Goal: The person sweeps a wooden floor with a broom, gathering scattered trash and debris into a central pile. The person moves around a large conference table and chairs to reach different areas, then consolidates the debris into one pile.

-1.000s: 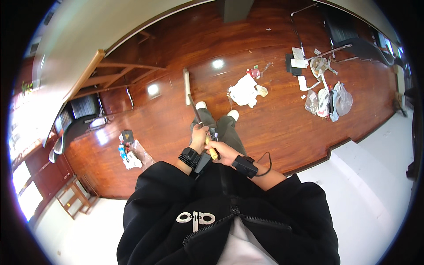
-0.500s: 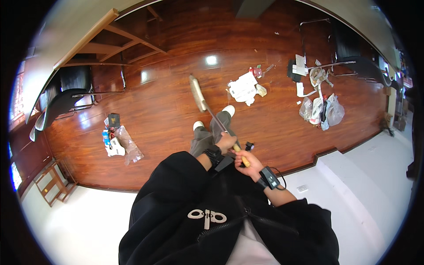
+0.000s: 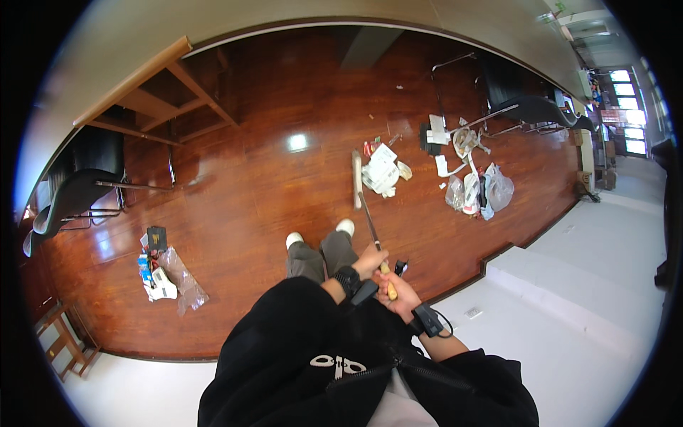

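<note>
A broom (image 3: 371,222) slants from my body out over the wooden floor, its long pale head (image 3: 357,179) against or very near the left edge of a heap of white papers (image 3: 380,172). My left hand (image 3: 371,262) is wrapped round the shaft. Just below it, my right hand (image 3: 400,292) closes on the yellowish grip end of the same handle. A crumpled beige scrap (image 3: 405,170) and a small red packet (image 3: 369,148) lie by the papers. Whether the bristles touch the heap cannot be made out.
More litter (image 3: 471,193) with clear plastic bags lies to the right, below black chairs (image 3: 523,107). On the left are a dark box (image 3: 156,238), a plastic wrapper (image 3: 181,277), a black chair (image 3: 78,181) and a wooden table frame (image 3: 171,107). My white shoes (image 3: 345,226) stand near the broom.
The broom head has swung right, from apart on the left to the edge of the paper heap. My view has shifted, showing more at the right. Both hands keep their hold.
</note>
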{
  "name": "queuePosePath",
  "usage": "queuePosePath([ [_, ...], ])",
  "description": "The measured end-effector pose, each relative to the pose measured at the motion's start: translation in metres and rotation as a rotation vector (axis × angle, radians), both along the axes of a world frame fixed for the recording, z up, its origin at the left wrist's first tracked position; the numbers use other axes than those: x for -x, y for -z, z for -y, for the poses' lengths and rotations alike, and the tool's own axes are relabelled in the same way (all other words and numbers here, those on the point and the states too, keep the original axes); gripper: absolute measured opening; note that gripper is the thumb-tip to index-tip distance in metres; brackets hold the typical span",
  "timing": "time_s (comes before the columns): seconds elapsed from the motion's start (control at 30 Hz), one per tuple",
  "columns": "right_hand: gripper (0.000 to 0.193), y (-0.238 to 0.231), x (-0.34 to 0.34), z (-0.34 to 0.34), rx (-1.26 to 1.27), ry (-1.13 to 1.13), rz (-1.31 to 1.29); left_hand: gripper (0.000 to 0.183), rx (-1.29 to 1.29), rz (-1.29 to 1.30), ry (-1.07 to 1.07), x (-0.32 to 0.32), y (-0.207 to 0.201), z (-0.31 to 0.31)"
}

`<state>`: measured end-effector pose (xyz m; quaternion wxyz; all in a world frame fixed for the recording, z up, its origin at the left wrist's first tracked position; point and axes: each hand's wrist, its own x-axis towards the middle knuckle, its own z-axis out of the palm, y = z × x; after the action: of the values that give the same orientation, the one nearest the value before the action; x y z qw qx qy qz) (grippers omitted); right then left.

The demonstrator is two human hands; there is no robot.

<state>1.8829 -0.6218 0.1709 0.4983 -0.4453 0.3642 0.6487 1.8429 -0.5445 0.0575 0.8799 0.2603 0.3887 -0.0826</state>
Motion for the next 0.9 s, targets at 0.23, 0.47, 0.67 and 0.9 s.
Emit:
queuePosePath([
  [0.23,0.015,0.005,-0.002,-0.015,-0.214,-0.036,-0.162,0.027,-0.275,-0.139,-0.148,0.016,-0.015,-0.024],
  [0.47,0.021,0.073,-0.049,-0.086,-0.231,-0.143,-0.018,0.023,-0.465,-0.48,-0.102,-0.026,0.022,-0.107],
  [0.67,0.018,0.079,-0.156,-0.025,-0.239,0.102,-0.263,0.043,-0.507,-0.506,0.15,-0.139,0.036,-0.055],
  [0.9,0.014,0.063,-0.206,0.073,-0.112,0.349,-0.269,0.077,-0.278,-0.534,0.466,-0.21,0.029,0.03],
])
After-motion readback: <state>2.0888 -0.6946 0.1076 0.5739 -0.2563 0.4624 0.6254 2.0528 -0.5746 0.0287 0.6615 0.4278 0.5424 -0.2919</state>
